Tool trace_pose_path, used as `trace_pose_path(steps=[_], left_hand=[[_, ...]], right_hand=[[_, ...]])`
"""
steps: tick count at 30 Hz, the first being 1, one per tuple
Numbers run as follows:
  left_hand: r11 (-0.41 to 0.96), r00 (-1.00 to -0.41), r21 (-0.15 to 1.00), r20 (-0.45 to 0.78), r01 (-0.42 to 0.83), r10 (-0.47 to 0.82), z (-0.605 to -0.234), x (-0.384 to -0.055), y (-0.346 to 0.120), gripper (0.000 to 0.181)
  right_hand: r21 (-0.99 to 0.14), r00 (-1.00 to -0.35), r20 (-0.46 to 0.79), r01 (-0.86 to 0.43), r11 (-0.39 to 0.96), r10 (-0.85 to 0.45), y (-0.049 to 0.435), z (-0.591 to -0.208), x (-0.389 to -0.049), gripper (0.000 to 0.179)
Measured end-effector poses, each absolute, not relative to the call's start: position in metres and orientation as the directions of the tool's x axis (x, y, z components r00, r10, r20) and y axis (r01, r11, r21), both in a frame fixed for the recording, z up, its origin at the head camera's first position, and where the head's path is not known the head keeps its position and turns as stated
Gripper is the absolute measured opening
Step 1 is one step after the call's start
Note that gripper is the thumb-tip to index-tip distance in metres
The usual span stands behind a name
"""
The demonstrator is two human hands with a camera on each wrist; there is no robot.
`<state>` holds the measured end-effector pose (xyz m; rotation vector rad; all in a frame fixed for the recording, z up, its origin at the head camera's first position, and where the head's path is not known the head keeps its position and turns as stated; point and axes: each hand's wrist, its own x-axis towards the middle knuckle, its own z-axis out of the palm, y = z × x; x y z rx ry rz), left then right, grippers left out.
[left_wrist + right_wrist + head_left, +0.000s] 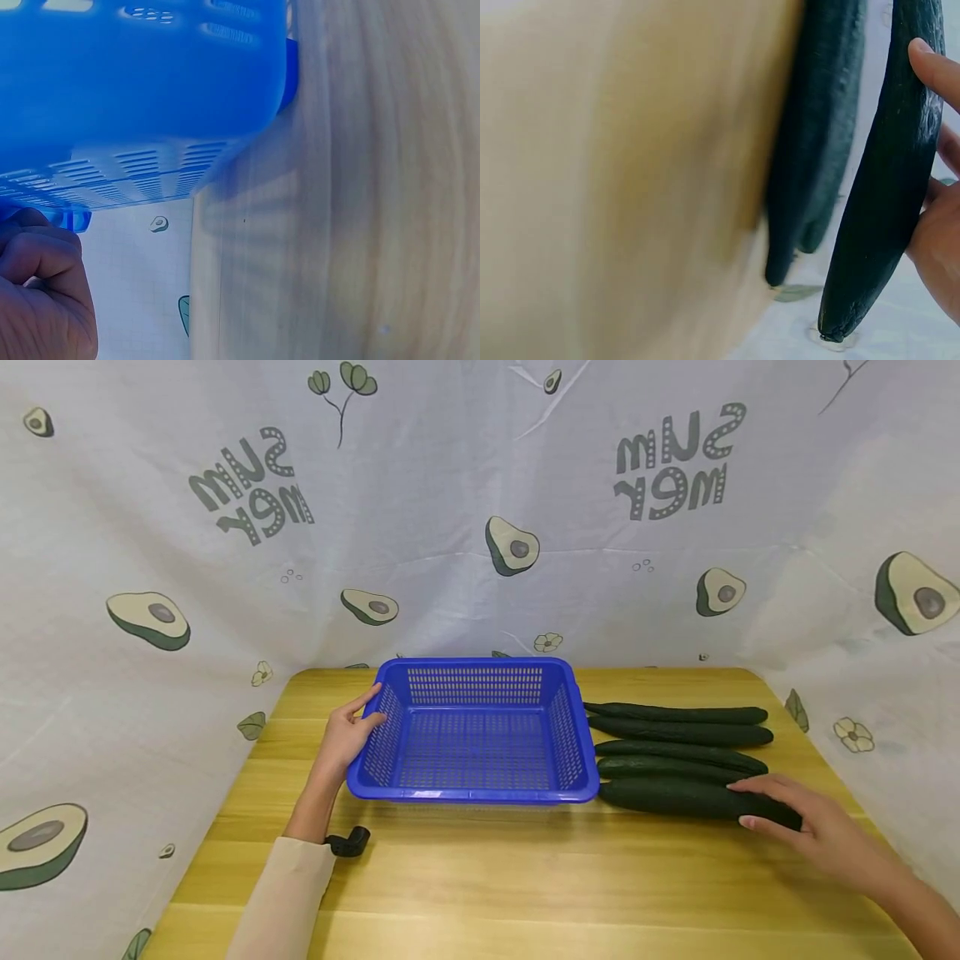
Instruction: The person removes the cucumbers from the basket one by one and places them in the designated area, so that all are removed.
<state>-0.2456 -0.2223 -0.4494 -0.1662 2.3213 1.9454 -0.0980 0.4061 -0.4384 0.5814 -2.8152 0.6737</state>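
Note:
A blue perforated plastic basket [472,795] stands on the wooden table, with nothing inside it. My left hand [347,739] grips its left rim, thumb on the inner side; in the left wrist view the fingers of that hand [45,292] are curled at the rim. To the right of the basket, my right hand [813,831] holds the right end of the nearest dark green cucumber [675,797] between thumb and fingers. In the right wrist view this cucumber [885,187] appears raised off the table, apart from the others.
Several more cucumbers [678,732] lie side by side behind the held one, their left ends near the basket's right wall. The wooden table [480,885] extends in front. A white curtain [435,485] printed with avocados hangs behind and at both sides.

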Motion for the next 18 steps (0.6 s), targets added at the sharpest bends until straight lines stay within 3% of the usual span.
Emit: trace_pose_path(steps=[8,18], left_hand=[[0.181,-0.989,0.972,-0.15,-0.151,-0.019,-0.446,-0.243,-0.221,0.059],[0.193,-0.983,0.965,-0.181,-0.178,0.001,-0.419,-0.23,-0.213,0.061]], right_hand=[[-0.394,-0.873,0.282,-0.483,0.782,-0.398,0.401,-0.461,-0.09,0.051],[-0.383,-0.877,0.308,-0.47,0.796,-0.37,0.395,-0.471,-0.091,0.048]])
